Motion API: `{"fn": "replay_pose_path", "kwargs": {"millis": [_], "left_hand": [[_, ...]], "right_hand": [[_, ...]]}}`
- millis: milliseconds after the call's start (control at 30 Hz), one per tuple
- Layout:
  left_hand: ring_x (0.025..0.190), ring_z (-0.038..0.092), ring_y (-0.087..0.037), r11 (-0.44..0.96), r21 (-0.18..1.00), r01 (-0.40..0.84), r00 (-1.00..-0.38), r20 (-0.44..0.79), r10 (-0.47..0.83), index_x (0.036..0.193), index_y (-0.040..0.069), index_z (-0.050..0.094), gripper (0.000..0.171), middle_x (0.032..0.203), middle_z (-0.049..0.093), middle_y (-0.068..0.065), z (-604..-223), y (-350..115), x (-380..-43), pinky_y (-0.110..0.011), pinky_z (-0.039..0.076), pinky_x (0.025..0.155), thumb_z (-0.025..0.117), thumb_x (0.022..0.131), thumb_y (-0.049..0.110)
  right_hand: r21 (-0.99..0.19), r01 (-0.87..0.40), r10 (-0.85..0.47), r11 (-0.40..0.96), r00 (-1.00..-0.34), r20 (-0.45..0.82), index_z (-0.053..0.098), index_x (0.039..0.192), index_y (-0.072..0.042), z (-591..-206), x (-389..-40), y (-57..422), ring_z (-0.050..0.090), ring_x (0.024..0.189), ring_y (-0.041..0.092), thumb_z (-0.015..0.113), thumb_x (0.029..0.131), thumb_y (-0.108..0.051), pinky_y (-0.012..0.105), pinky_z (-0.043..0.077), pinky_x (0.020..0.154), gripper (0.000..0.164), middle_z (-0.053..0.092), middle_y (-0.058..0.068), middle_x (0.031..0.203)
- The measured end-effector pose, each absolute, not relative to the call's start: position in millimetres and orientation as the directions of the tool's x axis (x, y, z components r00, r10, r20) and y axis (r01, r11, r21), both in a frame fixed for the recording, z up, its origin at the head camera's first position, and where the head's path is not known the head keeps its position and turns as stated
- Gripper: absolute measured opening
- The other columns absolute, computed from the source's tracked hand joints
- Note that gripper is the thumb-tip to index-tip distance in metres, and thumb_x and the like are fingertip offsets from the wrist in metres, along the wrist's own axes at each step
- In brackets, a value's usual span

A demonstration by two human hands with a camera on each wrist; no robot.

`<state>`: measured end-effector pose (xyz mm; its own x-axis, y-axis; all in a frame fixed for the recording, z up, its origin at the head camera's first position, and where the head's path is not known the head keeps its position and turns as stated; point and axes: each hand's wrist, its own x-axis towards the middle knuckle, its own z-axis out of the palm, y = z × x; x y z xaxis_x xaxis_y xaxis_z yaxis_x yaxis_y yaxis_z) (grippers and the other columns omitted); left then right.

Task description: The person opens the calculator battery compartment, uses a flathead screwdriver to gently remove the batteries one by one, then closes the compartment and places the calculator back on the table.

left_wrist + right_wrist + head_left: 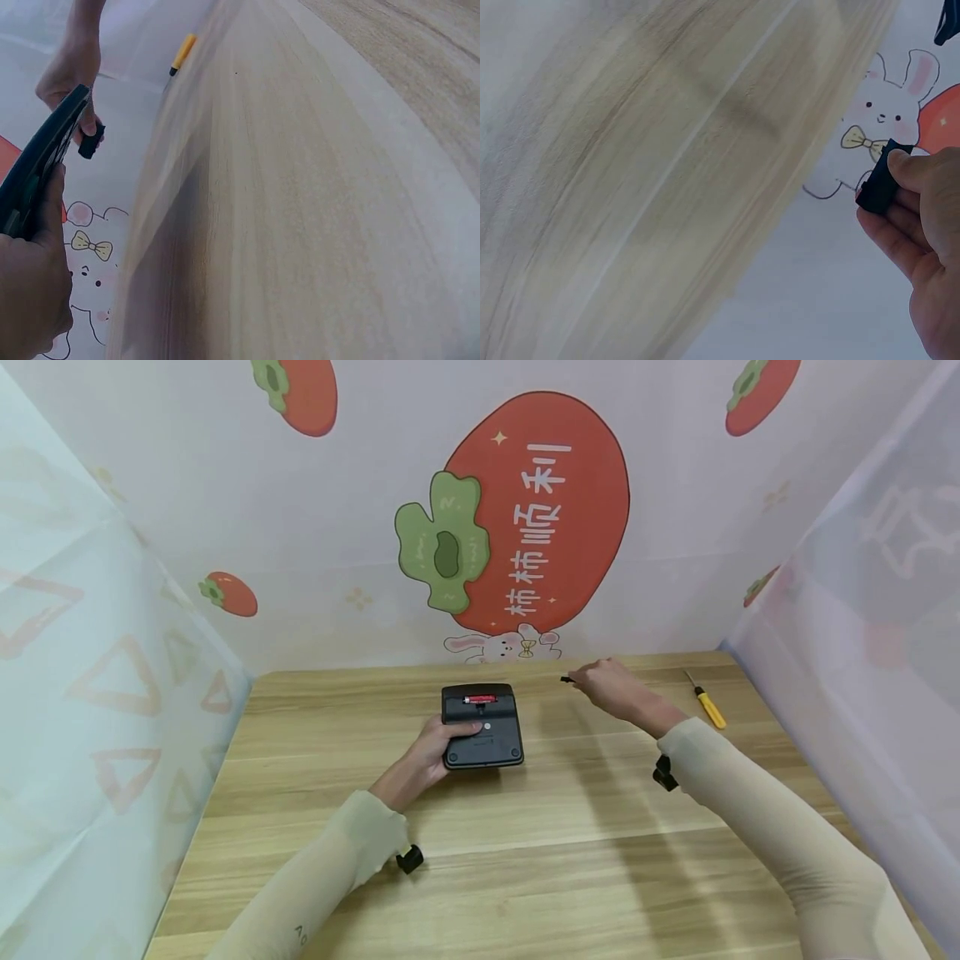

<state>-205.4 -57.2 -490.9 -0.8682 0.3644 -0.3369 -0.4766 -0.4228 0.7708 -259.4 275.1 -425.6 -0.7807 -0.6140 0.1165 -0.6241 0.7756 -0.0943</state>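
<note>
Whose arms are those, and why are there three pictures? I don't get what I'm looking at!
There's no robot here, just a person's two bare hands. The widest picture comes from a camera worn on the head, looking forward and down. The two tilted ones come from wrist cameras, one on each arm. The left hand grips a flat black device, with a red battery showing in it. The right hand pinches a small black piece; I can't tell for sure what it is. On the wooden table lies a yellow-handled screwdriver. Behind it all is a sheet with a big red fruit drawn on it.
</note>
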Motion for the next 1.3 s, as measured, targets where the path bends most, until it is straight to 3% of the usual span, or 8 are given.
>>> {"fn": "replay_pose_path", "kwargs": {"millis": [200, 600, 833, 1300], "left_hand": [[0.136, 0.059, -0.04, -0.424, 0.77, -0.477, -0.867, -0.334, 0.37, 0.156, 0.004, 0.042, 0.064, 0.15, 0.056, -0.025, -492, -59, -204, -0.044, 0.06, 0.101, 0.064, 0.098, -0.008], [0.132, 0.062, -0.039, -0.429, 0.771, -0.471, -0.872, -0.332, 0.36, 0.155, 0.003, 0.043, 0.061, 0.148, 0.058, -0.026, -490, -57, -202, -0.045, 0.061, 0.099, 0.063, 0.098, -0.008], [0.134, 0.061, -0.04, -0.441, 0.761, -0.475, -0.869, -0.329, 0.369, 0.156, 0.001, 0.041, 0.062, 0.149, 0.057, -0.027, -490, -57, -202, -0.044, 0.061, 0.1, 0.062, 0.099, -0.008], [0.128, 0.065, -0.038, -0.452, 0.764, -0.46, -0.875, -0.305, 0.375, 0.153, -0.003, 0.043, 0.058, 0.145, 0.059, -0.028, -491, -56, -204, -0.045, 0.061, 0.097, 0.061, 0.099, -0.01]], "right_hand": [[-0.137, -0.599, -0.593, 0.789, -0.801, 0.087, 0.076, 0.124, 0.002, -433, -259, 288, 0.078, 0.092, 0.033, 0.065, 0.105, -0.009, 0.047, 0.065, 0.077, 0.025, 0.078, 0.02, 0.113], [-0.129, -0.525, -0.526, 0.841, -0.85, 0.026, 0.079, 0.105, 0.001, -447, -264, 312, 0.06, 0.063, 0.015, 0.07, 0.101, -0.004, 0.035, 0.053, 0.058, 0.011, 0.077, 0.011, 0.085], [-0.123, -0.508, -0.512, 0.853, -0.859, -0.008, 0.079, 0.106, 0.003, -454, -262, 324, 0.053, 0.059, 0.013, 0.067, 0.101, -0.001, 0.032, 0.047, 0.054, 0.013, 0.076, 0.014, 0.085], [-0.082, -0.492, -0.498, 0.867, -0.865, -0.065, 0.077, 0.119, 0.004, -468, -259, 339, 0.065, 0.068, 0.021, 0.069, 0.101, -0.003, 0.036, 0.052, 0.058, 0.022, 0.078, 0.02, 0.099]]}}
